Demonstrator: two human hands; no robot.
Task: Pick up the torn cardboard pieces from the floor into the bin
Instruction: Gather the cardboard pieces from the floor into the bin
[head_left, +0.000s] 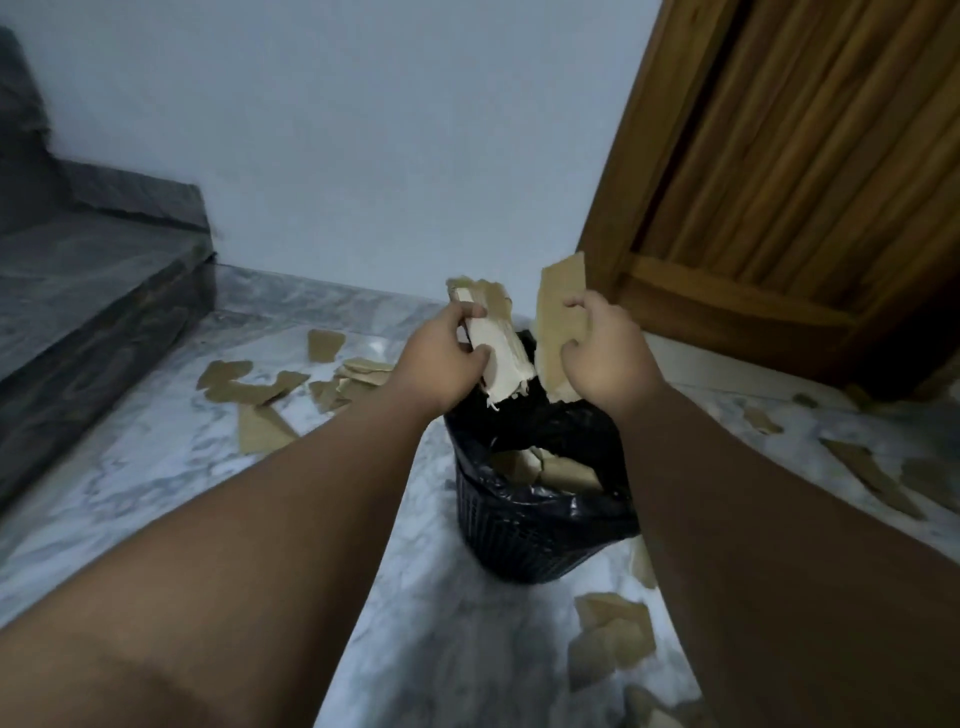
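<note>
A black mesh bin (524, 540) lined with a black bag stands on the marble floor in the middle of the head view; brown cardboard scraps (550, 470) lie inside it. My left hand (447, 358) grips a pale torn cardboard piece (504, 364) above the bin's far rim. Beside it my right hand (602, 353) grips a brown cardboard piece (558, 317), held upright over the bin. More torn pieces lie on the floor: a scatter at the left (270, 395), some near the bin's right (613, 639), others at the far right (872, 473).
A dark stone step (98, 291) rises at the left. A wooden door (800, 171) and its frame fill the upper right. A pale wall (363, 145) closes off the back. Bare marble floor (156, 467) shows between the step and the bin.
</note>
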